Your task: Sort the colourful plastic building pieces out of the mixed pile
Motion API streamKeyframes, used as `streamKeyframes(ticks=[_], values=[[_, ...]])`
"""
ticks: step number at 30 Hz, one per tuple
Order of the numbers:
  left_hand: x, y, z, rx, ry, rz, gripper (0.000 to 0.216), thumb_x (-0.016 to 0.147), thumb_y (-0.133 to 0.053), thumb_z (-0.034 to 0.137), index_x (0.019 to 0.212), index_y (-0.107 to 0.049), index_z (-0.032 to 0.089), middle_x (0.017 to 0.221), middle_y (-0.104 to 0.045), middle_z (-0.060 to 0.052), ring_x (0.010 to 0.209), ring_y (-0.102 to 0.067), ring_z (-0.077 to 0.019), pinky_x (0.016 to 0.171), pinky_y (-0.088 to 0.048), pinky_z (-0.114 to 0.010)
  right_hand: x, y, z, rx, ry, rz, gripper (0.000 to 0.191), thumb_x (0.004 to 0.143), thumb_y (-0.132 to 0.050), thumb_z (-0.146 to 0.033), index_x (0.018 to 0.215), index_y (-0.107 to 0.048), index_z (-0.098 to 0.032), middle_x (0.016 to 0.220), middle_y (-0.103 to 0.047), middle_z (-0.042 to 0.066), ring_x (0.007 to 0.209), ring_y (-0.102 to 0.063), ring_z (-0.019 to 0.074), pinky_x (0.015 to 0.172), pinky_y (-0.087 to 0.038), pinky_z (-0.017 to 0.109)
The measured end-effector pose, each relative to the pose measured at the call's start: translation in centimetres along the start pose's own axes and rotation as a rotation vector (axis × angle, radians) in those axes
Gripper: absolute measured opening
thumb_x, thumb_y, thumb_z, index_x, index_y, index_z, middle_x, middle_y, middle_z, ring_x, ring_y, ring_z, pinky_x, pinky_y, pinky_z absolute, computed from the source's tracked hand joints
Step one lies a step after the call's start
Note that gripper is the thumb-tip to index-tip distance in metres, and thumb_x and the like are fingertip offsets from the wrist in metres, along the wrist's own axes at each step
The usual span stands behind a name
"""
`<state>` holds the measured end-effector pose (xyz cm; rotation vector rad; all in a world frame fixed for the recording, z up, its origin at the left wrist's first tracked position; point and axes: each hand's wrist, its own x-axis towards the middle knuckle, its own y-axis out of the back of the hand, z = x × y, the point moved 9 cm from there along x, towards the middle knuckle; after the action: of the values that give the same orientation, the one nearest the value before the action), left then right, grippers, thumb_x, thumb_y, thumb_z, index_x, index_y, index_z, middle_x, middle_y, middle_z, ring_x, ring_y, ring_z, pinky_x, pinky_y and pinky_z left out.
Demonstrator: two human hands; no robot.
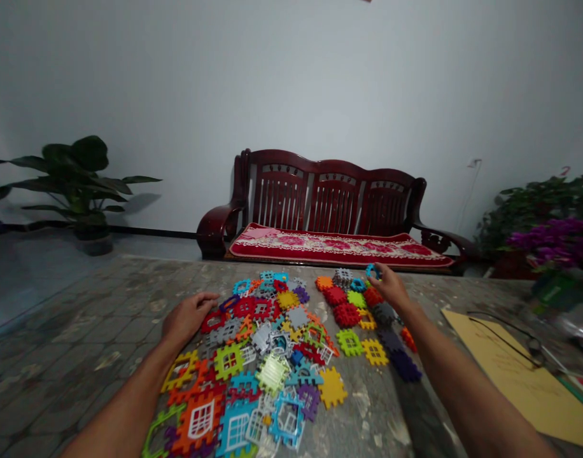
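My right hand point(391, 286) pinches a blue ring-shaped toy block point(372, 271) above the far end of the sorted stacks. Close beneath it lie another blue block point(358, 285) and a red-orange block point(373, 296). My left hand point(189, 316) rests at the left edge of a mixed heap of notched plastic building blocks point(272, 374), fingers loosely stretched and holding nothing. Nearest to those fingers are a red block point(213, 321) and a dark blue one point(229, 303). The heap has orange, blue, green, yellow, grey and purple pieces, several with white window inserts.
Sorted blocks, such as a red stack point(346, 314) and dark purple pieces point(406, 365), stand right of the heap. A tan envelope point(520, 375) and glasses point(534, 356) lie at the right. Beyond the table point(105, 331) are a wooden bench point(332, 191), plants and purple flowers point(559, 245).
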<state>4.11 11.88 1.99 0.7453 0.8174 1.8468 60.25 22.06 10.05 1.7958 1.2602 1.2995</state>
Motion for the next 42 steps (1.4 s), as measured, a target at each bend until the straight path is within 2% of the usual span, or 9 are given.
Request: streamKeyframes(ticks=[3,10,20,26,31,34,36,38,42], values=[[-0.2,0.1,0.3,0.046,0.022,-0.022,0.031,0.08,-0.053,0.042,0.099,-0.074,0.029,0.095,-0.078,-0.002,0.081,-0.069,-0.0213,0.066,-0.047,-0.026,1.3,-1.2,0.2,-0.056,0.033,-0.084,0.056,0.076,-0.064,-0.027,0.13,-0.055,-0.018,0.119,-0.066,0.013,0.102,-0.064,0.0266,0.087,-0.049,0.035],[-0.2,0.3,0.7,0.065,0.026,-0.035,0.031,0.081,-0.052,0.04,0.099,-0.074,0.027,0.095,-0.077,-0.001,0.082,-0.069,-0.0213,0.068,-0.049,-0.026,3.1,-4.0,-1.2,-0.125,0.101,-0.224,0.057,0.066,-0.064,-0.009,0.122,-0.061,-0.019,0.118,-0.068,0.01,0.107,-0.062,0.0258,0.089,-0.046,0.031],[-0.1,0.1,0.1,0.055,0.055,-0.021,0.032,0.08,-0.053,0.042,0.099,-0.074,0.028,0.095,-0.077,-0.001,0.082,-0.069,-0.0218,0.07,-0.049,-0.027,3.4,-7.5,-1.0,-0.154,0.14,-0.331,0.064,0.062,-0.062,-0.006,0.125,-0.06,-0.021,0.117,-0.068,0.008,0.104,-0.063,0.0254,0.086,-0.047,0.03],[0.0,0.1,0.0,0.038,0.057,-0.015,0.03,0.079,-0.054,0.04,0.098,-0.075,0.028,0.092,-0.078,0.0,0.081,-0.069,-0.0214,0.067,-0.049,-0.026,3.5,-7.6,-0.8,-0.11,0.142,-0.332,0.062,0.058,-0.063,-0.007,0.118,-0.065,-0.023,0.114,-0.07,0.006,0.102,-0.064,0.0242,0.086,-0.048,0.029],[-0.1,0.1,0.0,-0.004,0.05,0.005,0.028,0.077,-0.057,0.039,0.096,-0.074,0.028,0.09,-0.078,0.002,0.081,-0.069,-0.0192,0.069,-0.049,-0.024,3.3,-5.6,-1.3,-0.041,0.139,-0.255,0.062,0.057,-0.062,-0.005,0.116,-0.067,-0.021,0.117,-0.069,0.006,0.107,-0.062,0.0253,0.091,-0.048,0.031],[-0.2,0.0,0.1,-0.007,0.051,-0.013,0.029,0.079,-0.054,0.038,0.097,-0.074,0.027,0.095,-0.078,0.001,0.083,-0.069,-0.0188,0.071,-0.048,-0.024,2.4,-3.6,-2.8,0.01,0.134,-0.15,0.058,0.065,-0.054,-0.007,0.122,-0.063,-0.017,0.12,-0.067,0.009,0.11,-0.061,0.0243,0.096,-0.046,0.034],[-0.3,0.0,0.2,0.002,0.055,-0.021,0.03,0.08,-0.054,0.039,0.099,-0.074,0.027,0.098,-0.077,0.0,0.084,-0.069,-0.0194,0.07,-0.048,-0.025,0.8,-2.3,-4.7,0.104,0.142,-0.051,0.053,0.074,-0.045,-0.009,0.124,-0.06,-0.016,0.121,-0.066,0.009,0.109,-0.062,0.021,0.097,-0.046,0.034],[-0.4,0.1,0.4,0.011,0.059,-0.021,0.03,0.08,-0.054,0.038,0.1,-0.074,0.027,0.098,-0.077,-0.001,0.084,-0.069,-0.0199,0.068,-0.047,-0.025,-1.8,-1.1,-7.1,0.41,0.153,0.073,0.041,0.078,-0.044,-0.016,0.113,-0.066,-0.015,0.109,-0.071,0.009,0.099,-0.065,0.0202,0.093,-0.05,0.035],[-0.6,0.4,0.9,-0.006,0.056,-0.009,0.029,0.08,-0.055,0.036,0.1,-0.074,0.027,0.097,-0.077,0.0,0.084,-0.068,-0.0193,0.066,-0.046,-0.024,-8.2,-2.8,-13.2,0.761,0.171,-0.003,0.029,0.079,-0.049,-0.024,0.097,-0.07,-0.019,0.096,-0.074,0.006,0.09,-0.068,0.0212,0.085,-0.054,0.038]])
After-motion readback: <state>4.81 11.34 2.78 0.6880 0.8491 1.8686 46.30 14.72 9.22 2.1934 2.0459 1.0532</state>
